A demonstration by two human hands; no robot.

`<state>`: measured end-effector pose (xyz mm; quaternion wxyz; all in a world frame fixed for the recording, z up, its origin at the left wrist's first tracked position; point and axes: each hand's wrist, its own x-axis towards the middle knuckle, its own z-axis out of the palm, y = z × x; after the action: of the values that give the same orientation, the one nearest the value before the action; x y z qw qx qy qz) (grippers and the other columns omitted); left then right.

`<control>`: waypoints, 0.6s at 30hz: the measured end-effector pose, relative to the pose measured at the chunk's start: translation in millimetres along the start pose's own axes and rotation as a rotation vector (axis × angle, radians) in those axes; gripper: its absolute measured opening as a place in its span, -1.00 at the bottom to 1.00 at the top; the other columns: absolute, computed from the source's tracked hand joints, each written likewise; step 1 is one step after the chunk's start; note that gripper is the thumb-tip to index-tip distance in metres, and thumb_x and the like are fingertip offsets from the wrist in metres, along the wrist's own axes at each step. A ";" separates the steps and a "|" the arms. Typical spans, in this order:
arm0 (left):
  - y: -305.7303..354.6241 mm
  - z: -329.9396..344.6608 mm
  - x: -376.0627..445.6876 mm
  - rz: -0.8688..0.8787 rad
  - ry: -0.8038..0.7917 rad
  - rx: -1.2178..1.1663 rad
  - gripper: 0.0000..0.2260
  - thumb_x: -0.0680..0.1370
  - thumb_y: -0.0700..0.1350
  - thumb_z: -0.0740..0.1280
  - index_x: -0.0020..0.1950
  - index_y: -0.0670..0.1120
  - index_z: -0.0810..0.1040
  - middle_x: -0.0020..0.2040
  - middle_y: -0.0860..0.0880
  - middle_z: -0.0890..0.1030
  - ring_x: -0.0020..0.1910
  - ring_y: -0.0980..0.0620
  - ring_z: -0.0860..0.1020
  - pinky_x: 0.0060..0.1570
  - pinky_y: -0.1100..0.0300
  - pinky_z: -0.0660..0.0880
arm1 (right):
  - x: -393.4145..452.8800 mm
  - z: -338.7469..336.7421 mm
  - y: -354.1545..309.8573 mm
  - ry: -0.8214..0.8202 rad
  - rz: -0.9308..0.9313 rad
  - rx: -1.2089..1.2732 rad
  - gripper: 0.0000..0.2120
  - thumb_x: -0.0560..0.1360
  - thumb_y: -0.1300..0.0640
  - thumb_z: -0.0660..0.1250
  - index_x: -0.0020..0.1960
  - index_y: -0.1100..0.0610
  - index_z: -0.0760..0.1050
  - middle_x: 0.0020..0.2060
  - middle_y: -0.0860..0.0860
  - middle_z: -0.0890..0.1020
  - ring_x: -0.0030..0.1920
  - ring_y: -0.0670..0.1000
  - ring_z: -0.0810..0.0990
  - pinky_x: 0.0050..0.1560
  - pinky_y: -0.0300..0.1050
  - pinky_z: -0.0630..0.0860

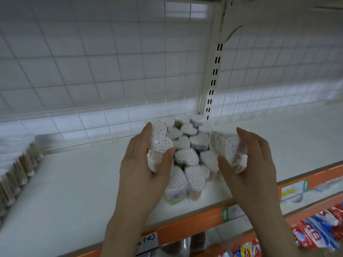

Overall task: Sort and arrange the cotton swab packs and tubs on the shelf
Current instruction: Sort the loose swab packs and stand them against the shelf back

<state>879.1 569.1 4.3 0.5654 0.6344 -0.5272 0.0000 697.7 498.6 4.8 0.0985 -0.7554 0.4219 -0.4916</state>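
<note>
From the head camera, the left hand (146, 164) grips one heart-shaped tub (160, 140) and the right hand (246, 164) grips another tub (229, 147), both above the cluster of tubs (187, 156) on the shelf (74, 182). Setting either down carelessly could topple neighbours. Each clear tub is packed with upright cotton swabs.

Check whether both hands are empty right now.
No, the left hand grips a heart-shaped tub of cotton swabs, and the right hand grips another tub.
</note>
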 end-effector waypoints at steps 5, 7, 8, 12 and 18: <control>15.5 14.0 -5.4 -0.036 0.045 0.019 -0.45 0.48 0.11 0.35 0.43 0.16 0.24 0.13 0.48 0.31 0.14 0.46 0.36 0.17 0.24 0.43 | 15.7 -9.4 17.7 -0.056 -0.020 0.032 -0.38 0.34 0.31 0.45 0.35 0.16 0.34 0.21 0.06 0.40 0.05 -0.22 0.32 0.01 -0.66 0.20; 20.7 20.0 -7.8 -0.044 0.066 0.028 -0.44 0.48 0.08 0.37 0.42 0.16 0.24 0.14 0.44 0.33 0.15 0.42 0.37 0.17 0.28 0.39 | 19.5 -12.7 23.0 -0.068 -0.017 0.042 -0.38 0.35 0.29 0.45 0.36 0.13 0.34 0.20 0.00 0.39 0.04 -0.20 0.34 -0.03 -0.62 0.23; 23.4 23.0 -9.0 -0.050 0.075 0.033 -0.44 0.48 0.08 0.37 0.42 0.16 0.24 0.15 0.43 0.33 0.16 0.37 0.39 0.17 0.28 0.39 | 20.7 -14.2 25.8 -0.071 -0.020 0.046 -0.38 0.35 0.29 0.45 0.36 0.12 0.34 0.20 -0.02 0.38 0.05 -0.20 0.34 -0.03 -0.60 0.22; 34.5 33.3 -17.0 -0.062 0.100 0.065 -0.44 0.46 0.11 0.32 0.43 0.13 0.25 0.18 0.41 0.33 0.22 0.29 0.39 0.21 0.24 0.39 | 22.8 -21.9 37.1 -0.080 -0.024 0.065 -0.39 0.34 0.29 0.44 0.35 0.13 0.35 0.19 -0.03 0.38 0.08 -0.15 0.37 -0.02 -0.55 0.21; 51.8 49.1 -26.3 -0.064 0.117 0.081 -0.45 0.47 0.10 0.35 0.42 0.16 0.25 0.18 0.39 0.36 0.21 0.29 0.41 0.20 0.18 0.44 | 24.4 -34.8 55.6 -0.092 -0.043 0.072 -0.39 0.33 0.29 0.45 0.34 0.13 0.37 0.21 0.02 0.40 0.08 -0.15 0.37 -0.03 -0.59 0.19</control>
<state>803.6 561.6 8.1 0.5688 0.6722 -0.4722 0.0405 642.9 455.3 6.8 0.1346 -0.7820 0.3828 -0.4731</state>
